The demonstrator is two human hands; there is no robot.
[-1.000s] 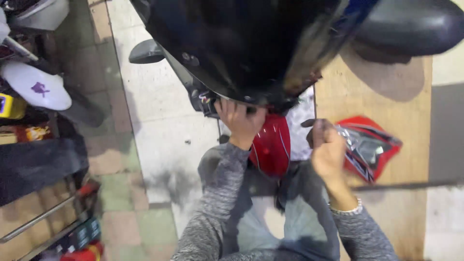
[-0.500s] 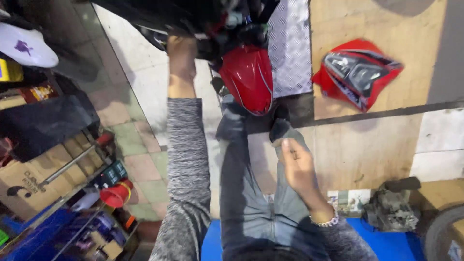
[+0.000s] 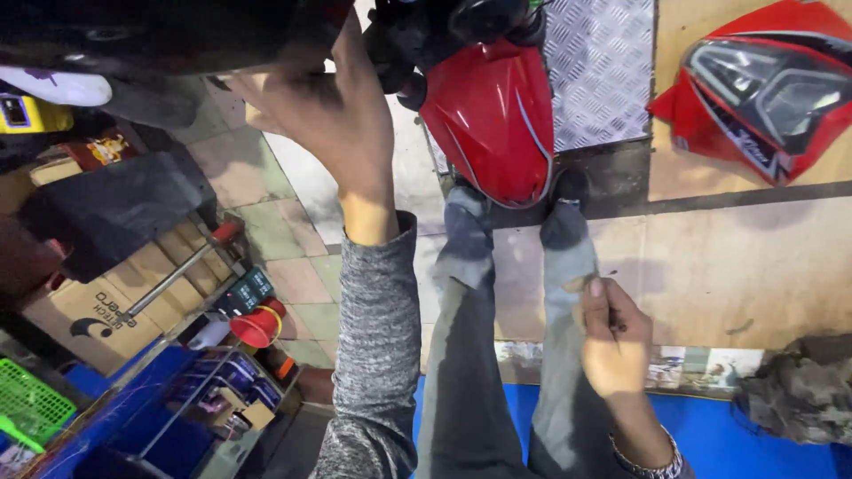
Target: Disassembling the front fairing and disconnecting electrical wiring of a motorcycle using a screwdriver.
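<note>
My left hand [image 3: 328, 115] reaches up to the black panel [image 3: 160, 31] of a motorcycle at the top edge, with its fingers curled on the panel's lower rim. A red front fender [image 3: 493, 120] hangs just to the right of it, above my shoes. My right hand [image 3: 612, 341] rests low by my right knee and pinches a thin dark tool [image 3: 612, 330] between thumb and fingers. My legs in grey trousers [image 3: 466, 355] stretch toward the fender.
A red headlight cowl [image 3: 759, 89] lies on the wooden board [image 3: 737, 257] at top right, beside a checker metal plate [image 3: 599, 71]. A cardboard box [image 3: 89, 310], a red funnel [image 3: 256, 326] and a blue crate [image 3: 177, 408] stand left. A dirty rag [image 3: 794, 390] lies at the right.
My left hand stays up at the black panel while the view has dropped and drawn closer. My right hand has sunk from beside the fender to my knee.
</note>
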